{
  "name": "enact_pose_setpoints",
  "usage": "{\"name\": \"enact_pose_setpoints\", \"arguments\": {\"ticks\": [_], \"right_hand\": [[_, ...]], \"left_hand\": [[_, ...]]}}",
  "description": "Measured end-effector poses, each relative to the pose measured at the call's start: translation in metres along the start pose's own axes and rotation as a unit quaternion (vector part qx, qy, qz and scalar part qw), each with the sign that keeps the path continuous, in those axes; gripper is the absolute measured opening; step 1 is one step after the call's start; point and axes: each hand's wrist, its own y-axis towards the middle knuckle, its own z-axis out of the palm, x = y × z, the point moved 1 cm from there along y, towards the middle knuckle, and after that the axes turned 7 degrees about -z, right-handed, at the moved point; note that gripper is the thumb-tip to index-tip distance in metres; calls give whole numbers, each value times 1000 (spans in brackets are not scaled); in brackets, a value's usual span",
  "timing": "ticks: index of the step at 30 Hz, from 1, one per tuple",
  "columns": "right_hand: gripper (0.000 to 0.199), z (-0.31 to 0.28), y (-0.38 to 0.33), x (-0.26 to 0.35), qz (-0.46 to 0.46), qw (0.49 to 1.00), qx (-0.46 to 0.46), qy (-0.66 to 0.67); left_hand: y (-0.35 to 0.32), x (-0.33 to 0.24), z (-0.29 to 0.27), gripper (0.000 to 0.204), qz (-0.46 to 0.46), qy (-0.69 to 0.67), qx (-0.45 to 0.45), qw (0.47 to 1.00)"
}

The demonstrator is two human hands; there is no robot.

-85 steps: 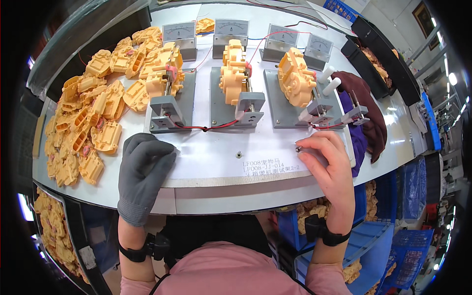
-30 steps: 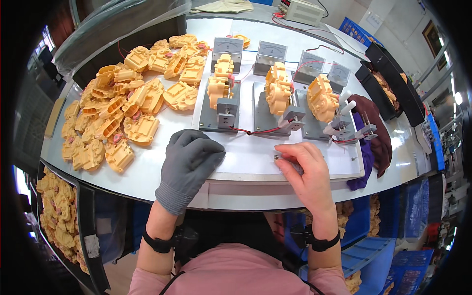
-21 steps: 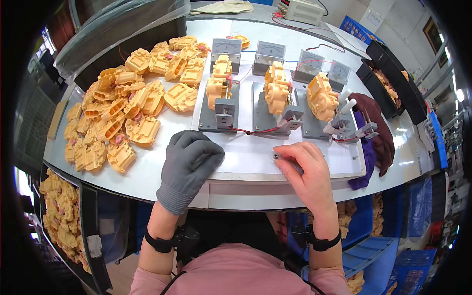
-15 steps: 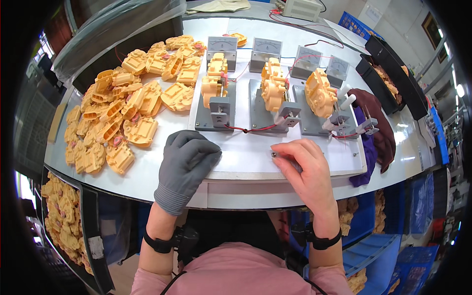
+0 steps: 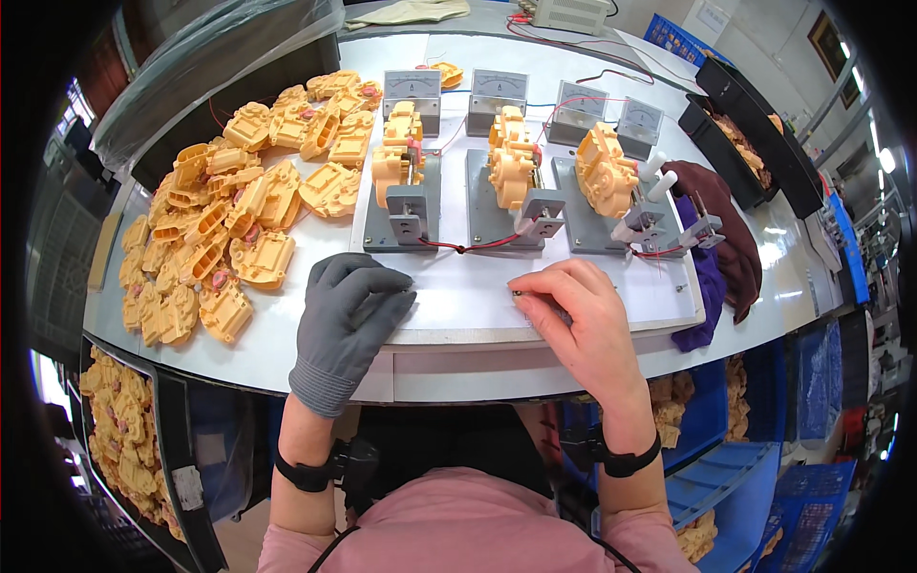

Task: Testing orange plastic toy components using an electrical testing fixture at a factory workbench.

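My right hand (image 5: 583, 320), bare, pinches a small shiny metal piece (image 5: 517, 293) between thumb and forefinger, just above the white board (image 5: 449, 310). To its left my left hand (image 5: 349, 315) wears a grey knit glove, thumb and forefinger drawn together; whatever may be between them is too small to make out. Beyond the hands, three grey test fixtures stand in a row: the left fixture (image 5: 409, 224), the middle fixture (image 5: 540, 215) and the right fixture (image 5: 638, 229). Each carries an orange-yellow plastic housing, such as the middle housing (image 5: 513, 172). Neither hand touches a fixture.
Loose yellow housings (image 5: 210, 229) are heaped on the left of the table. Grey dial meters (image 5: 499, 91) stand behind the fixtures, linked by thin wires. At right lie a purple cloth (image 5: 702, 320) and a brown cloth (image 5: 740, 248). Below are a black bin (image 5: 177, 449) and blue crates (image 5: 716, 487).
The whole view has shifted slightly, so everything sits a little further left. Both hands keep their places by the fixtures. The metal piece shows less of its round end in my right fingers.
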Motion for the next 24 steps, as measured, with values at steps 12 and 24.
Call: {"name": "enact_pose_setpoints", "arguments": {"ticks": [12,24], "right_hand": [[7,4,2,-1,-1,999,-22,-25],[14,-67,-26,-18,128,988,-46,-74]], "left_hand": [[1,-1,5,11,4,22,-34,999],[0,-1,6,11,-4,-10,-43,999]]}}
